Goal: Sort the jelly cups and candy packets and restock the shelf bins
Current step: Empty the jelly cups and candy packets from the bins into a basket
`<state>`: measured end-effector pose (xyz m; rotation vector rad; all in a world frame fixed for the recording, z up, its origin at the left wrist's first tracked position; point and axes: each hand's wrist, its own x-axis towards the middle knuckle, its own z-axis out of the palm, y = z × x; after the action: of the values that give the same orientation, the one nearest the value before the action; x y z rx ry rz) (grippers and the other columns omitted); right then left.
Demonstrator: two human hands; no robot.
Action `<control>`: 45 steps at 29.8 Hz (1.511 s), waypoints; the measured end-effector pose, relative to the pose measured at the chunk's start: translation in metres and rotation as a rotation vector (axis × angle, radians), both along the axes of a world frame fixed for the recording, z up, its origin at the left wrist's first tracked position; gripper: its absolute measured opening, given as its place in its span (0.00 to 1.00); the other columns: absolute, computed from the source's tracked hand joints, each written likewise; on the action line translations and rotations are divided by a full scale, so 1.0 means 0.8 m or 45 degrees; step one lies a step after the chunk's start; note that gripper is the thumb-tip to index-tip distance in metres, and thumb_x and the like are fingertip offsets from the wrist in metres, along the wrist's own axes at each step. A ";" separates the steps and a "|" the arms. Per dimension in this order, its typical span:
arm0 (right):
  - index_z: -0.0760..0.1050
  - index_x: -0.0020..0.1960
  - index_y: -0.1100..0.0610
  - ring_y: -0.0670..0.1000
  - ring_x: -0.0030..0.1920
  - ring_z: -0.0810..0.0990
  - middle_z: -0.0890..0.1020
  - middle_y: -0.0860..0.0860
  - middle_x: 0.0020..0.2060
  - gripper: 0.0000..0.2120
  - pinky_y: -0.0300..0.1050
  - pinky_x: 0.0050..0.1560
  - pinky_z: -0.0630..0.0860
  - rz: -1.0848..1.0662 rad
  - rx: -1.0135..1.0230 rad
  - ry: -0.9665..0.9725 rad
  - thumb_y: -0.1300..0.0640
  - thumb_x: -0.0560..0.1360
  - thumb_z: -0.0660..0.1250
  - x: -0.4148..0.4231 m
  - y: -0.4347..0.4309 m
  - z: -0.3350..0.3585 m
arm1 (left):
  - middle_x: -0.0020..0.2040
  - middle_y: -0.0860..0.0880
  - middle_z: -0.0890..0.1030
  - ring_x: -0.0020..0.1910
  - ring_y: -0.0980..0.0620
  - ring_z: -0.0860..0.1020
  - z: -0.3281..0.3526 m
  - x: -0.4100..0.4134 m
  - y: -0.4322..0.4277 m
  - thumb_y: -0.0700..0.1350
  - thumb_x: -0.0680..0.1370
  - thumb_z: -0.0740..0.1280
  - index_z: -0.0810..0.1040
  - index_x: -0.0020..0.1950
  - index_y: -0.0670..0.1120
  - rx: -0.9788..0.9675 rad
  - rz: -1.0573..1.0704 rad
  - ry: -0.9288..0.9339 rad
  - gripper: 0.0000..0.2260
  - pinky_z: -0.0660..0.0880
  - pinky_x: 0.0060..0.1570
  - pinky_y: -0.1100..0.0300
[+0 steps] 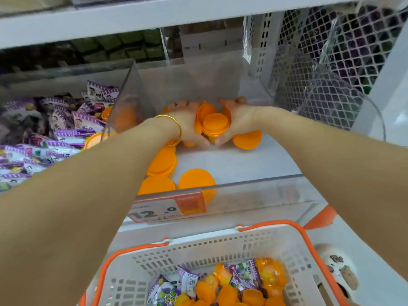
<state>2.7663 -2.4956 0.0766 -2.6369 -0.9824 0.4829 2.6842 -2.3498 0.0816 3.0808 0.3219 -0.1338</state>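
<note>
Both hands reach into a clear shelf bin (260, 184). My left hand (187, 122) and my right hand (236, 120) press together around a clutch of orange-lidded jelly cups (215, 124), held just above the bin floor. More orange jelly cups (162, 161) lie loose on the bin floor to the left and front, and one (247, 140) lies beside my right hand. Purple candy packets (66, 133) fill the neighbouring bin on the left. A white basket (220, 248) with orange handles below holds mixed jelly cups and purple packets (231, 283).
A clear divider (130, 102) separates the two bins. A price tag (170, 206) reading 12.0 hangs on the bin's front lip. A white mesh panel (331, 62) and a curved clear bin stand at right. A shelf board (154, 16) runs overhead.
</note>
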 end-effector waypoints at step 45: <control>0.64 0.73 0.52 0.56 0.64 0.73 0.62 0.49 0.73 0.31 0.56 0.50 0.81 -0.240 0.126 1.120 0.60 0.73 0.72 -0.340 -0.163 -0.102 | 0.73 0.46 0.63 0.67 0.46 0.70 -0.105 -0.354 -0.122 0.41 0.72 0.73 0.63 0.73 0.47 -1.142 0.144 0.272 0.32 0.73 0.60 0.53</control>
<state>2.4944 -2.6259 -0.0052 -2.0252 -0.4452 1.3316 2.4011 -2.4472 -0.0025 2.1592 0.3245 -0.4589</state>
